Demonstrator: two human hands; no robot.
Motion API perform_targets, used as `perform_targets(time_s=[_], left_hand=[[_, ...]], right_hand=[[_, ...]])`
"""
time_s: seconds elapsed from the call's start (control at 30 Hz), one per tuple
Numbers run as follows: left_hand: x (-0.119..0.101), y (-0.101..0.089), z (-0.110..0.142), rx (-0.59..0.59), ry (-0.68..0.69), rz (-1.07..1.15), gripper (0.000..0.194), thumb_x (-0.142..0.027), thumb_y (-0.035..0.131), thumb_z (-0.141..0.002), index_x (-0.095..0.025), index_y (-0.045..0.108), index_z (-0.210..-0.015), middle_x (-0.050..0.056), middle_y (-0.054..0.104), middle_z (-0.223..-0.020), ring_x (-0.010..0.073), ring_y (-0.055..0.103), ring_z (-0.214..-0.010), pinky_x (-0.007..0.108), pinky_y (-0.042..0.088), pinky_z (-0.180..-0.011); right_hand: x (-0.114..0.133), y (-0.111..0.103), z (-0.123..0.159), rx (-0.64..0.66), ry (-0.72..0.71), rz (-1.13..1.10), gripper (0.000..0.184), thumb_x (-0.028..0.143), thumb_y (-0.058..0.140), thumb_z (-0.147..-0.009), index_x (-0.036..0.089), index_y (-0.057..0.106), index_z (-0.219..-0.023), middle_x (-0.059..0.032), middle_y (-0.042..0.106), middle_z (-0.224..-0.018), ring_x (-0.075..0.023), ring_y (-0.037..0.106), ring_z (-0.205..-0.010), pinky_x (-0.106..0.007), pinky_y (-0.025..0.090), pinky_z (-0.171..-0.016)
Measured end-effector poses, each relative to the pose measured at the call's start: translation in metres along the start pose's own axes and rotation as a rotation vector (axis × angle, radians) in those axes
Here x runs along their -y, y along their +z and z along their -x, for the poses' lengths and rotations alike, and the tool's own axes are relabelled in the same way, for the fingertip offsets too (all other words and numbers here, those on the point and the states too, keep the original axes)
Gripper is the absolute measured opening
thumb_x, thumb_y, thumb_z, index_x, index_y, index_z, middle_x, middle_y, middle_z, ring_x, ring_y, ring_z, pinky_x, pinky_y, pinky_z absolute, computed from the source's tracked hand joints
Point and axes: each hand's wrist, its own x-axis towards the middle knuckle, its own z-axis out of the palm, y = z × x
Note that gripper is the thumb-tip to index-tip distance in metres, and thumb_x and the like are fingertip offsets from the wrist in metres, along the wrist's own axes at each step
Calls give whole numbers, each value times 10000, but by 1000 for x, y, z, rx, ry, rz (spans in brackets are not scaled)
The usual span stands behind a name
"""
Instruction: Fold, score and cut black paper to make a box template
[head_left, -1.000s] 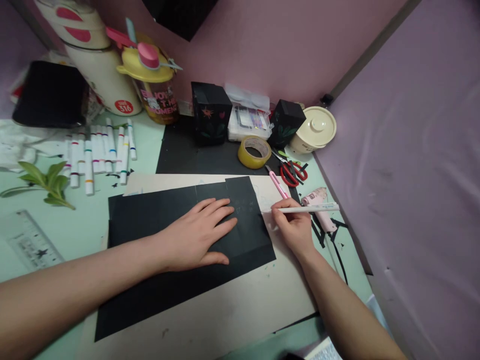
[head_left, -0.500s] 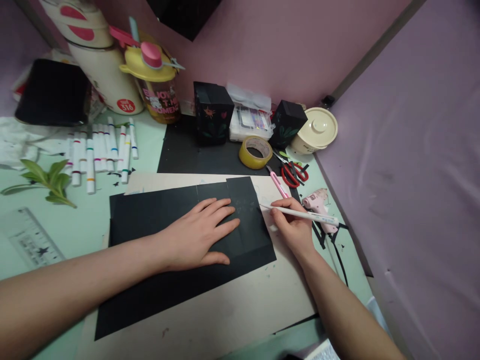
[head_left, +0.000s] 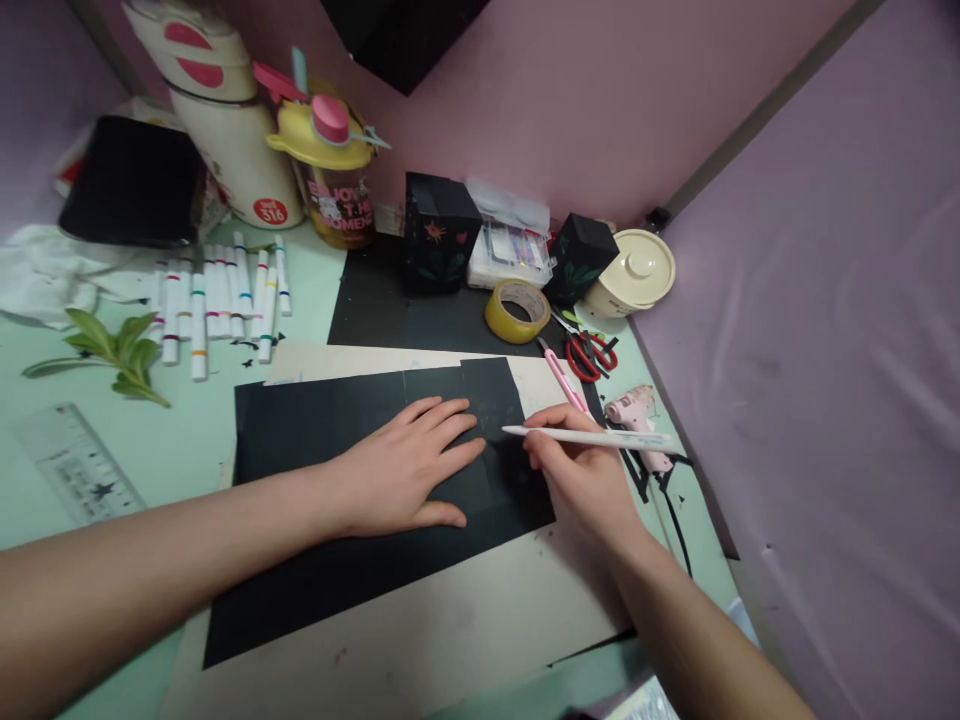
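Note:
My left hand (head_left: 405, 470) lies flat with fingers stretched out on a large sheet of black paper (head_left: 315, 540), pressing it onto a beige board (head_left: 450, 640). My right hand (head_left: 581, 475) is closed around a white pen (head_left: 600, 437), held nearly level. The pen's tip points left over the right end of the black paper, close to my left fingertips.
Behind the board lie a yellow tape roll (head_left: 516, 311), red scissors (head_left: 589, 355), a pink craft knife (head_left: 561, 375) and a pink glue gun (head_left: 637, 420). Two black decorated boxes (head_left: 439, 235), a cream lidded pot (head_left: 634, 272), several markers (head_left: 217, 300), a leafy sprig (head_left: 112, 345), a ruler (head_left: 79, 465) and bottles fill the back and left.
My right hand moved left from the bare board onto the black paper's right end, bringing the pen tip over the paper. My left hand stayed flat in place.

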Motion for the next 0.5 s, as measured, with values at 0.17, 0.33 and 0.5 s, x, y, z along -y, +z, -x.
perform_targets(time_s=[0.17,0.33,0.5], left_hand=[[-1,-1,-1,-1,2,-8,732,-696,536,-844,-134,556,-1312,180,528,-1391,368,364,-1381,516,260,-1134],[-1,0,-1,-6,2,-2,729,-689,543,-845,-130,555,-1313,179,523,-1396,368,361,-1382,518,254,-1136],[-1,0,0,-10,-1,11,728,-687,560,-836,-136,555,-1312,178,527,-1393,366,359,-1384,511,247,-1143]], right_hand=[[-27,19,-5,-80,-125,99,67,199,607,-785,209,597,-720,40,582,-613,-115,508,-548,-238,394,-520],[-38,20,-5,-64,-175,128,92,193,597,-806,210,602,-716,41,574,-589,-117,507,-533,-243,383,-514],[-39,19,-4,-54,-164,127,84,213,601,-832,215,623,-751,26,613,-630,-129,539,-561,-253,409,-535]])
